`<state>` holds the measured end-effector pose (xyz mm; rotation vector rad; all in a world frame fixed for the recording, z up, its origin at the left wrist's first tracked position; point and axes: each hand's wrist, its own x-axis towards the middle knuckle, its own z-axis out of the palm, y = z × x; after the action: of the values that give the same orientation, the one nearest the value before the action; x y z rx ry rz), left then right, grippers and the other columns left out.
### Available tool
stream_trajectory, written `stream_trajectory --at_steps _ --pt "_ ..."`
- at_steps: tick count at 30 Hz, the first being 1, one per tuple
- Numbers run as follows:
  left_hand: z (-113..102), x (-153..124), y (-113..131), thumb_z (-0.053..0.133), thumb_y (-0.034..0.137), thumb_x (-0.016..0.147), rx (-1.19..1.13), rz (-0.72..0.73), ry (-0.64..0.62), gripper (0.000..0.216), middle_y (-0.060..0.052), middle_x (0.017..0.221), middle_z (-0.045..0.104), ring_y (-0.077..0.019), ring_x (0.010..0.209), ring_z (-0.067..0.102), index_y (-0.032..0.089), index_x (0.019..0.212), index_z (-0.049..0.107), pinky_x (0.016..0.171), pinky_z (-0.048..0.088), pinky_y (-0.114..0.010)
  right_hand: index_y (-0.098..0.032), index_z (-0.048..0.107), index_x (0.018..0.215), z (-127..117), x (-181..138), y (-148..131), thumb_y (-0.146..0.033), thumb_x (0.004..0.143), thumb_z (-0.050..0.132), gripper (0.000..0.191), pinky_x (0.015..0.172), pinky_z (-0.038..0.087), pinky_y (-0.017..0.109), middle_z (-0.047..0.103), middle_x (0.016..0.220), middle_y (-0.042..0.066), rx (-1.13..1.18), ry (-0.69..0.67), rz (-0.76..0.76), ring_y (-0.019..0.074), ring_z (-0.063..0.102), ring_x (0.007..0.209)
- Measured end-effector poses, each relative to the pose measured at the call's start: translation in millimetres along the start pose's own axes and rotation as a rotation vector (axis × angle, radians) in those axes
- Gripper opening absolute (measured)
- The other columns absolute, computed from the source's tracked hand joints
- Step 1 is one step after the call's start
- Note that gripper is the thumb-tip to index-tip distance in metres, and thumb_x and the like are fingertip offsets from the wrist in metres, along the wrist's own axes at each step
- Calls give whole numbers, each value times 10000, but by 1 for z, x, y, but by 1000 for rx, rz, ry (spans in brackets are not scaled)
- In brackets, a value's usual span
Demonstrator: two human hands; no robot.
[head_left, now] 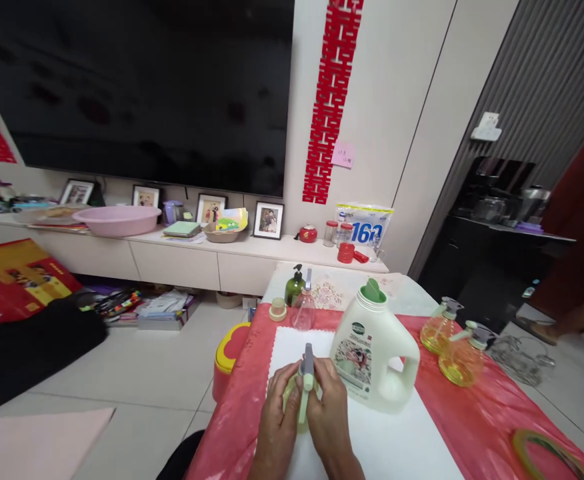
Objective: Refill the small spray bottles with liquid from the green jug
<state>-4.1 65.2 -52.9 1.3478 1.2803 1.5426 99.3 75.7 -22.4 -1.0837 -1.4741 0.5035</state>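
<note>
I recorded the left grip (279, 417) and right grip (331, 410) both closed on a small yellow-tinted bottle with a grey and pale-green pump head (309, 375). The bottle lay between the two grips, its head exposed above the fingers, its body mostly hidden. It was over the white sheet (389, 447) on the red-covered surface (239, 407); I could not confirm base contact. A large pale-green plastic jug (355, 360) stood just beside the right grip.

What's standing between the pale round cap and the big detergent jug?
In the head view, a clear pump bottle stands between the cap and the jug, nearer the cap.
</note>
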Motion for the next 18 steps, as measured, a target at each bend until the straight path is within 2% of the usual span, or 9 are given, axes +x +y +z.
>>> stream_trajectory --at_steps 4,8,12,14,18 --pt "-4 4 -11 553 586 883 -13 55 -39 493 -128 1259 695 -302 1213 633 230 1195 690 1080 496 -482 -246 705 1041 4 -3 9 -81 767 491 386 732 552 307 685 880 47 -16 51 -60 201 673 816" --pt "-8 7 -30 598 510 879 -31 132 -83 441 -124 1265 705 -306 1213 643 253 1224 695 1063 519 -465 -257 696 1023 8 -4 30 -106 757 527 349 730 551 317 673 867 38 -47 69 -70 211 668 815" --pt "-7 8 -49 650 465 860 -60 211 -43 421 -121 1244 718 -300 1166 670 262 1225 702 1027 549 -444 -256 679 1003 14 -7 48 -159 788 555 267 743 536 328 635 867 36 -83 61 -53 218 645 826" --pt "-6 8 -52 614 474 889 -58 227 -37 430 -121 1257 713 -296 1177 664 266 1257 686 1028 548 -442 -253 676 1050 17 -10 53 -186 814 543 280 737 524 336 618 850 36 -92 91 -95 223 634 807" --pt "-8 8 -44 533 508 928 -19 237 -112 443 -118 1299 692 -308 1223 638 294 1291 670 1064 520 -465 -259 657 1116 22 -17 60 -189 856 476 324 751 513 341 614 888 47 -41 144 -159 227 634 834"
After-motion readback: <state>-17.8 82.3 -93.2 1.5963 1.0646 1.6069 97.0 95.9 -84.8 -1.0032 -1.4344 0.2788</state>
